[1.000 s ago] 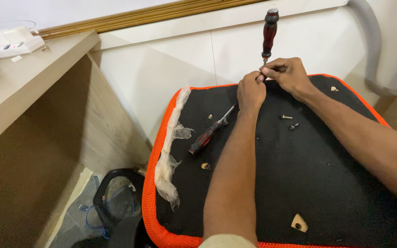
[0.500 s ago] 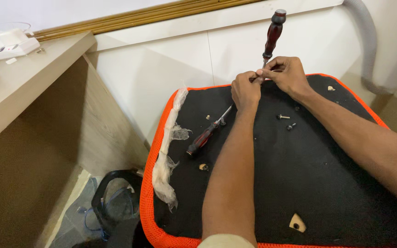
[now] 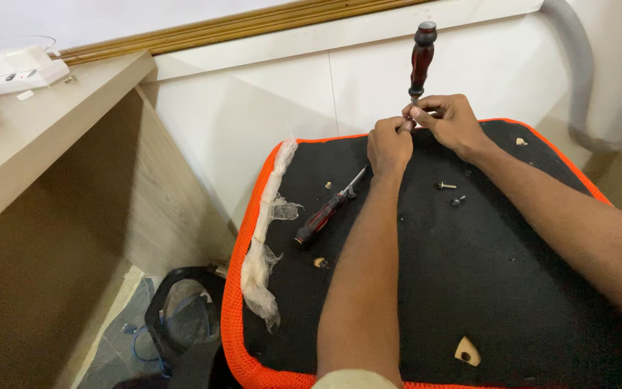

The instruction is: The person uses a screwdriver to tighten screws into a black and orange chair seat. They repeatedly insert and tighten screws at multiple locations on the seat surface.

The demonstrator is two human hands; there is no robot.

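From my remote seat I saw both hands meeting at the far edge of the black seat underside [image 3: 484,288], at the foot of an upright screwdriver [image 3: 422,54]. The left hand [image 3: 389,144] was pinched closed about the shaft near the tip, seemingly to steady it; the right hand [image 3: 451,124] curled its fingers round the same spot, and I could not tell what lay beneath them. The handle stood free above both (nobody gripped it). A second screwdriver [image 3: 325,210] lay near and to the left, just beside the left forearm. Two loose screws [image 3: 448,186] sat right of that arm. Torn plastic wrap [image 3: 264,238] trailed along the orange rim [image 3: 242,288] at left, well apart from the hands.
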